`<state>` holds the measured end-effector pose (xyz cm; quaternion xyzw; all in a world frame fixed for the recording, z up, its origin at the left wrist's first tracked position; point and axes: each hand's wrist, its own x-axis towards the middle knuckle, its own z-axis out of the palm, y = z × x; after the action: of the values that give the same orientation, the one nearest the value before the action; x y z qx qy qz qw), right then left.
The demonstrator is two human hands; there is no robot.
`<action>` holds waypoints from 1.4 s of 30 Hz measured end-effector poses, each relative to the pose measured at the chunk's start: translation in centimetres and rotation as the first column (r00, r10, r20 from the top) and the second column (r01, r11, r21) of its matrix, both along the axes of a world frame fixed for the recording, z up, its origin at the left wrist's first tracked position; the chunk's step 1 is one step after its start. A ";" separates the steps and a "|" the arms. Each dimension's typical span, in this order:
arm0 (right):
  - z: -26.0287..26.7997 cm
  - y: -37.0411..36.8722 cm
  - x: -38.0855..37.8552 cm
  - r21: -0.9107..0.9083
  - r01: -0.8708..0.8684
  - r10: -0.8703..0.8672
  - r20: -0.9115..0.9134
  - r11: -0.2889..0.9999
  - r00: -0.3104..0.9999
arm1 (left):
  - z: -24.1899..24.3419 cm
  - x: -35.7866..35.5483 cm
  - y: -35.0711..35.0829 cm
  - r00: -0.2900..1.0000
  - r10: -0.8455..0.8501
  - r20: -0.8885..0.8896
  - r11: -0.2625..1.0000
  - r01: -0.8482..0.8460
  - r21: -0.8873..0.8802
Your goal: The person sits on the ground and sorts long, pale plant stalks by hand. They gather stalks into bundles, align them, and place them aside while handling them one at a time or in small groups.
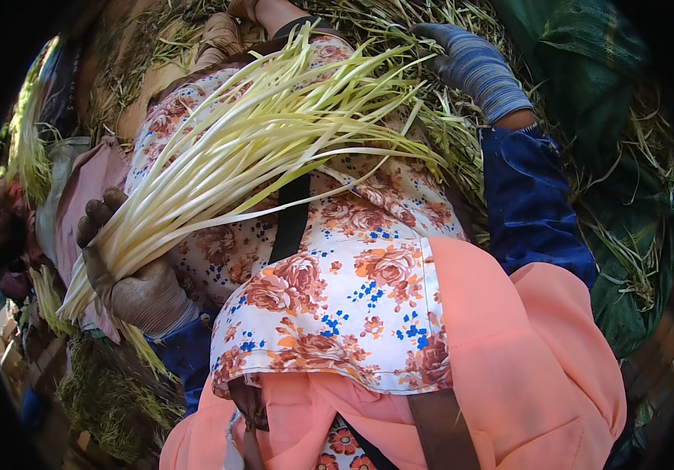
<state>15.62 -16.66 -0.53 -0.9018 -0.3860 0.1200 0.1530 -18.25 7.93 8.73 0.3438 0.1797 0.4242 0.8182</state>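
Observation:
My left hand (148,295), in a soiled knit work glove, is closed around the white stem ends of a bundle of blanched chives (249,158). The pale yellow leaf ends fan out across my lap, over a floral-printed apron (366,217). At the upper right, my right hand (472,67), in a blue-and-grey striped knit glove, reaches over a pile of loose leaves and stalks (451,138). It is apart from the bundle's stems. Its fingertips are partly lost against the pile, so whether they pinch anything is unclear.
Dark green mesh sheeting (583,106) with scattered leaf scraps lies at the right. More pale chives (29,135) are at the far left, near a pink cloth (93,182). A heap of fine green trimmings (108,393) sits at the lower left. A foot (218,35) shows at the top.

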 end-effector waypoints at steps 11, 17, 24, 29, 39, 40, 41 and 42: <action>5.5 -0.9 -5.3 0.559 0.016 0.042 -0.091 0.829 0.995 | 0.4 0.8 -0.9 0.973 0.162 -0.166 0.983 -0.143 0.118; 5.8 2.6 -9.9 0.256 -0.365 0.352 0.097 0.895 0.931 | 1.3 2.2 -0.8 0.980 0.153 -0.128 0.988 -0.148 0.044; 3.1 6.1 -10.5 0.382 -0.347 0.305 0.168 0.857 0.937 | 1.9 4.3 -1.4 0.916 0.367 -0.165 0.930 -0.362 0.063; 2.9 6.0 -9.1 0.446 -0.355 0.344 0.108 0.822 0.933 | 1.3 3.7 -0.6 0.931 0.357 -0.073 0.934 -0.357 0.011; 8.8 -1.0 -8.6 0.391 -0.243 0.356 -0.248 0.888 0.901 | 0.7 2.9 0.6 0.923 0.347 -0.169 0.938 -0.342 0.057; 8.5 0.0 -9.5 0.433 -0.316 0.431 -0.197 0.844 0.881 | 0.9 2.9 0.7 0.978 0.205 -0.040 0.979 -0.204 0.019; 8.4 1.0 -10.3 0.446 -0.371 0.453 -0.088 0.815 0.887 | 0.9 3.0 0.6 0.977 0.203 -0.059 0.979 -0.203 0.004; 7.7 2.5 -10.8 0.437 -0.408 0.431 0.050 0.802 0.901 | 1.0 3.0 0.6 0.975 0.209 -0.071 0.978 -0.209 0.000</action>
<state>4.81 -14.18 7.15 -0.7330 -0.5884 0.0844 0.3307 -15.28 8.55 9.76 0.3348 0.2452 0.4948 0.7635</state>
